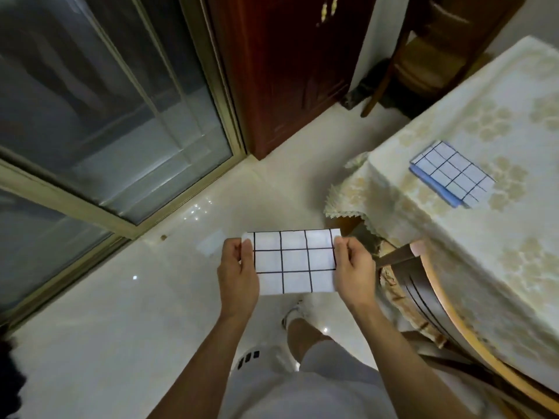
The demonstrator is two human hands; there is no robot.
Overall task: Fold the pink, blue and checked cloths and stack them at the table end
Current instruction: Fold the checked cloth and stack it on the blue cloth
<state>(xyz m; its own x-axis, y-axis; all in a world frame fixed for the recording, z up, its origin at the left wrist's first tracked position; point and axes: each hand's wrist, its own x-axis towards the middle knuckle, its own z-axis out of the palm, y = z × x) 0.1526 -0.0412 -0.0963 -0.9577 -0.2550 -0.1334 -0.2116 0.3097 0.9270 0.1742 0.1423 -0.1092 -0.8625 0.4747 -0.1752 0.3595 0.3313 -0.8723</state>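
Observation:
I hold a folded white cloth with a black check pattern (295,261) in the air over the floor, left of the table. My left hand (237,272) pinches its left edge and my right hand (354,267) pinches its right edge. On the table (453,243) near its end lies a small stack: a folded checked cloth (453,173) on top of a folded blue cloth (435,184), whose edge shows along the near left side. No pink cloth is in view.
The table carries a cream floral tablecloth with a fringed corner (348,204). A wooden chair (423,285) is tucked in at its near side, another chair (429,55) at the far end. A dark wooden cabinet (287,71) and a glass sliding door (106,116) stand ahead.

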